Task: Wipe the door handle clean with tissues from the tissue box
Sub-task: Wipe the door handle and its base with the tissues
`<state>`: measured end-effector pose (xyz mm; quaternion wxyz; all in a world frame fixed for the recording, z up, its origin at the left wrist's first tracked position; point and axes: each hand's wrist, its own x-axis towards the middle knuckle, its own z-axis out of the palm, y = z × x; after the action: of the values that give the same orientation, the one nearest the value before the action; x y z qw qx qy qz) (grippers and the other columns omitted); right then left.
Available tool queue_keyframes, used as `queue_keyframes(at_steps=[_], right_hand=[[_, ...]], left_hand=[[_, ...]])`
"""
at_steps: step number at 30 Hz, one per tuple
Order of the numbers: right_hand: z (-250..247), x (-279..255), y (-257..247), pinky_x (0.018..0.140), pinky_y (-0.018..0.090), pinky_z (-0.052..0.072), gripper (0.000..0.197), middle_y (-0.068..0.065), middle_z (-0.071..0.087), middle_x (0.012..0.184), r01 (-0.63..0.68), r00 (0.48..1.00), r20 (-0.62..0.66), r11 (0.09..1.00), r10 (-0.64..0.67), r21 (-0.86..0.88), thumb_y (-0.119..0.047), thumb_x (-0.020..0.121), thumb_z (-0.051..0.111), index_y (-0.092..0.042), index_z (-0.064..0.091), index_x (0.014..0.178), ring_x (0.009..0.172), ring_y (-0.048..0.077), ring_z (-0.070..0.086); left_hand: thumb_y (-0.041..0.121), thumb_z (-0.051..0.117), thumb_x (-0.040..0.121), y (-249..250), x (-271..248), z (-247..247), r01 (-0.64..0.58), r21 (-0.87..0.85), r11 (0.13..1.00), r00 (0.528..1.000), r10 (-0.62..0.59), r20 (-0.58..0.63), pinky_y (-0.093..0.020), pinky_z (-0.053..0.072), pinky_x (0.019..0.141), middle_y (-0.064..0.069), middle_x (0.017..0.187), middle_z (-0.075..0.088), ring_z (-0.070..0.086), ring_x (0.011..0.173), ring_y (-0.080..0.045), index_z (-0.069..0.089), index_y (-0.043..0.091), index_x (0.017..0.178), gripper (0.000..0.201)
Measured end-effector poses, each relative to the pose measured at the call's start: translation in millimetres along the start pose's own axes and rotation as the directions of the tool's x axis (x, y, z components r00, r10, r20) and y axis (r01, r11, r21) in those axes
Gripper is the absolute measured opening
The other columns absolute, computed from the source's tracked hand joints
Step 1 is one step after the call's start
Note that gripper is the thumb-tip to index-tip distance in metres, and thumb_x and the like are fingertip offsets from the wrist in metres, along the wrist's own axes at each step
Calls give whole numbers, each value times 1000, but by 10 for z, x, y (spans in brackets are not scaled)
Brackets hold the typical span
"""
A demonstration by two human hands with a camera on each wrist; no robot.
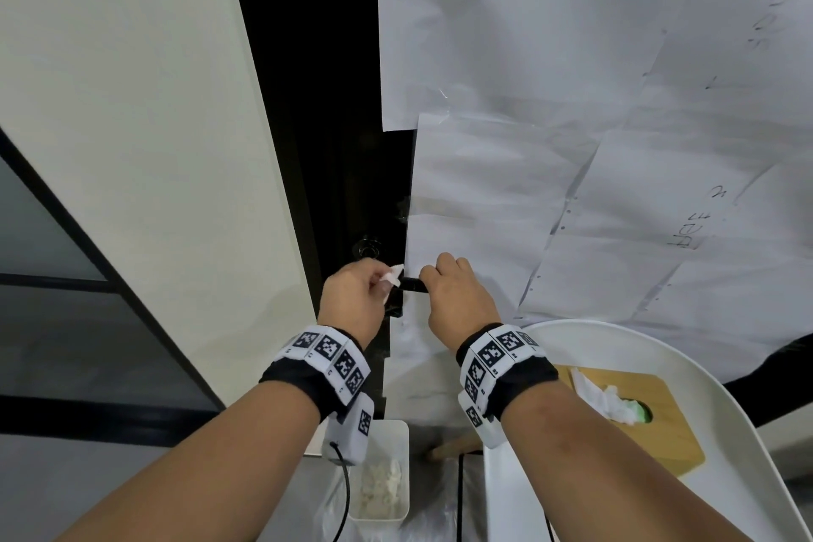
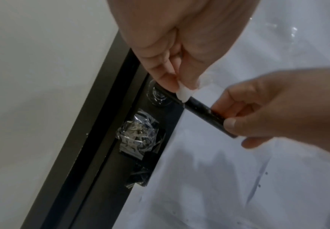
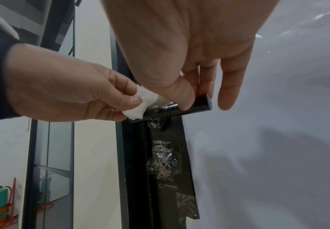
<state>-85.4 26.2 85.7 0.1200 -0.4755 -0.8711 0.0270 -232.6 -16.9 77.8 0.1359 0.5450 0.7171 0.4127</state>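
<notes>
Pinching a folded white tissue (image 3: 140, 102) against the glossy black bar door handle (image 2: 199, 108), your left hand (image 1: 352, 299) wipes near its base; your right hand (image 1: 457, 295) grips its free end. Handwriting on taped paper sheets (image 1: 616, 145) unreadable.

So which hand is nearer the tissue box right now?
The right hand. It grips the free end of the door handle, above the tissue box on the white chair. The left hand pinches a tissue at the handle's base, further away.
</notes>
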Motion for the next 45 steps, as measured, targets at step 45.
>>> queue_keyframes(at_steps=[45], right_hand=[[-78, 90, 91, 62, 33, 32, 23, 12, 53, 93, -128, 991, -43, 992, 126, -25, 9, 77, 44, -2, 64, 80, 81, 27, 44]], left_hand=[[2, 65, 85, -278, 286, -80, -101, 128, 987, 990, 88, 107, 0, 35, 71, -2, 111, 55, 53, 92, -10, 72, 5, 100, 17]])
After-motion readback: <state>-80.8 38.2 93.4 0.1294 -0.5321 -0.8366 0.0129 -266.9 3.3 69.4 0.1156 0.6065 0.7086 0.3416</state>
